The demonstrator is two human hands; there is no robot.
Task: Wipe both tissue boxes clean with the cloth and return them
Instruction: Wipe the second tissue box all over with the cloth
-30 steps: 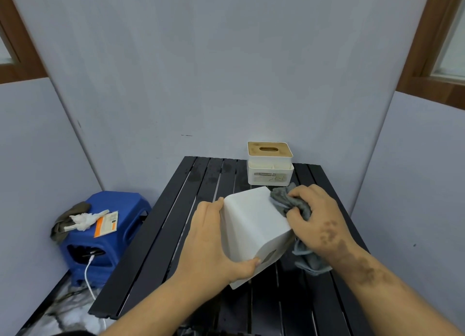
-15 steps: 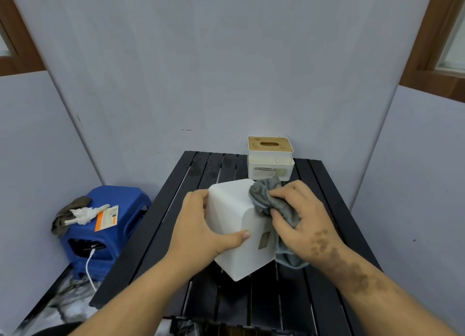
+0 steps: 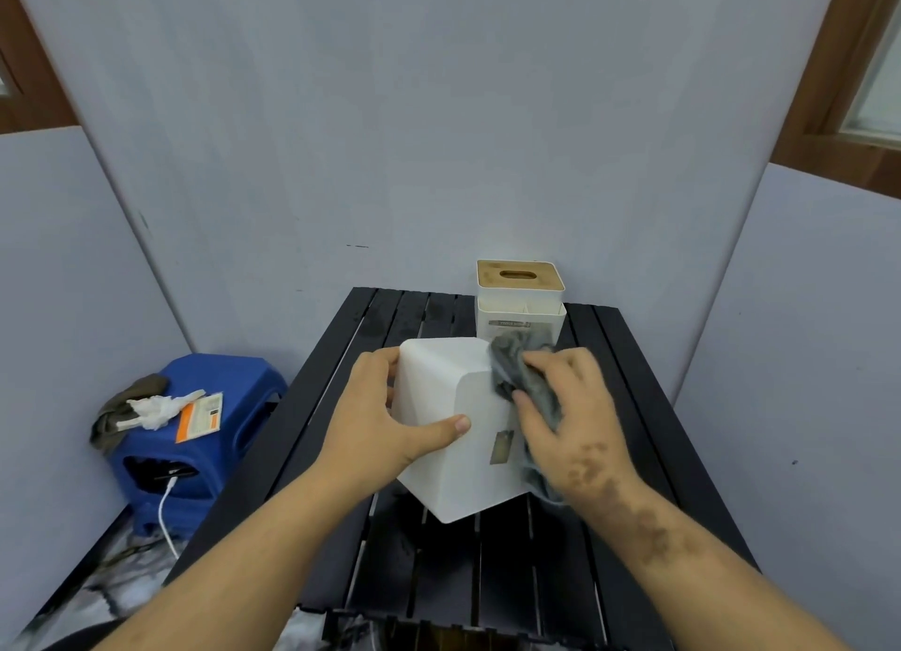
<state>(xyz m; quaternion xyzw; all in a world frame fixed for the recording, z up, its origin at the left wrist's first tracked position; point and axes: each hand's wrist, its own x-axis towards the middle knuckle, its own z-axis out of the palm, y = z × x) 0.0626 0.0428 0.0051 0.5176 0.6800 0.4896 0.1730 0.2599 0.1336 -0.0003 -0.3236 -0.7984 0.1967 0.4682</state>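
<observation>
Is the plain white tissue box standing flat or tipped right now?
Tipped. The left hand holds the white tissue box canted, one lower corner pointing at the table.

The left hand (image 3: pixel 375 431) grips the plain white tissue box (image 3: pixel 448 436), tilted above the black slatted worktop (image 3: pixel 312 406). The right hand (image 3: pixel 570 421) presses a grey cloth (image 3: pixel 526 387) against its right side (upper corner). A wooden-lidded tissue box (image 3: pixel 520 299) stands behind.

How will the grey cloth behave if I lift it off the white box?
The grey cloth is probably floppy: it bunches under the right hand and drapes down the white box. It looks light, and unlikely to slide when laid down.
</observation>
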